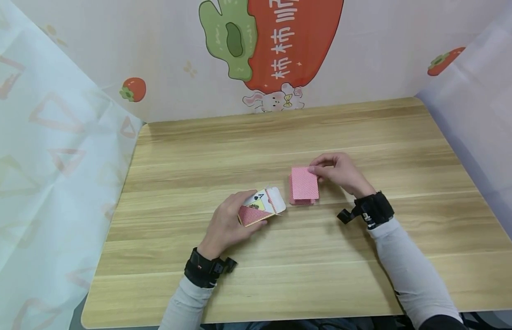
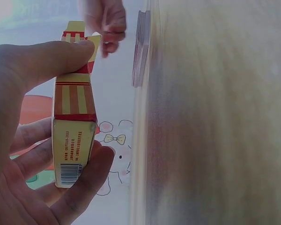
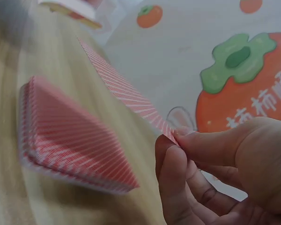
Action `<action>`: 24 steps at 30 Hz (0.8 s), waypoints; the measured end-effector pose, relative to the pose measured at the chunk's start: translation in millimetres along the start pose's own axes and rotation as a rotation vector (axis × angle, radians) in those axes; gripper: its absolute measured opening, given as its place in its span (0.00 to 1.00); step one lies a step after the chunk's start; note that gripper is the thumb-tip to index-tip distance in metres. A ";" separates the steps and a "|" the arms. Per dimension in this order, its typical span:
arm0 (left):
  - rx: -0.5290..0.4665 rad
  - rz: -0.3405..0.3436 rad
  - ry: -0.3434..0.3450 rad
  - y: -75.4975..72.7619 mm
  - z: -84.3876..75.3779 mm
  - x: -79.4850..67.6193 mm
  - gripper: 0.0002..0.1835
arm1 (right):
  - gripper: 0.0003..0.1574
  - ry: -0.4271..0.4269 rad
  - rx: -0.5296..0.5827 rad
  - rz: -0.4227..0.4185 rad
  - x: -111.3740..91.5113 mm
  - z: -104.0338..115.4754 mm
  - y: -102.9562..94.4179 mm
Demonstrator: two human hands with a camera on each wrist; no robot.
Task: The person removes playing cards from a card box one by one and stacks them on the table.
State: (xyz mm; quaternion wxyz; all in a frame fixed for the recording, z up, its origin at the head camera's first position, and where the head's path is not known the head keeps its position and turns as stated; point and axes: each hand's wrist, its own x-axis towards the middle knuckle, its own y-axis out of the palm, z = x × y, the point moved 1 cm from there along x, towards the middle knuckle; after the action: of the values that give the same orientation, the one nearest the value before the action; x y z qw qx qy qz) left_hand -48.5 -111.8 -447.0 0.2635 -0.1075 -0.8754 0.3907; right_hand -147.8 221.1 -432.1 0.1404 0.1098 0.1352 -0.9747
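My left hand (image 1: 228, 221) grips a playing card box (image 1: 256, 215), tilted, its flap end pointing right. An ace shows on its front. In the left wrist view the thumb lies across one narrow side of the box (image 2: 75, 101), and a barcode shows on its end. My right hand (image 1: 340, 174) pinches one red-patterned playing card (image 1: 304, 182) by a corner between thumb and fingers. Below that card a face-down stack of playing cards (image 3: 75, 136) lies on the table, with a gap between in the right wrist view. Whether the box holds more cards is hidden.
The light wooden table (image 1: 189, 156) reaches back to a white printed backdrop (image 1: 169, 41). White patterned cloth (image 1: 45, 183) hangs along the left side, and another white cloth (image 1: 478, 128) along the right. Each wrist wears a black strap camera (image 1: 375, 211).
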 end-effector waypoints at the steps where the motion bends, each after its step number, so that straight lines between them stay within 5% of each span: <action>1: 0.000 0.001 -0.002 -0.1 0.0 -0.3 0.42 | 0.24 0.007 -0.005 0.000 2.0 -3.7 1.1; 24: -0.006 0.004 -0.004 -0.6 -1.1 -0.4 0.42 | 0.14 -0.034 -0.245 -0.067 4.6 -11.3 17.1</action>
State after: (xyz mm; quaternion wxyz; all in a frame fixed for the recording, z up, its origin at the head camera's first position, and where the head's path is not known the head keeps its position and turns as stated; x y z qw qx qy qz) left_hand -47.6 -111.7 -446.1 0.2608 -0.1095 -0.8768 0.3889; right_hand -144.9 207.5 -447.8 0.1224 0.0707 0.2545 -0.9567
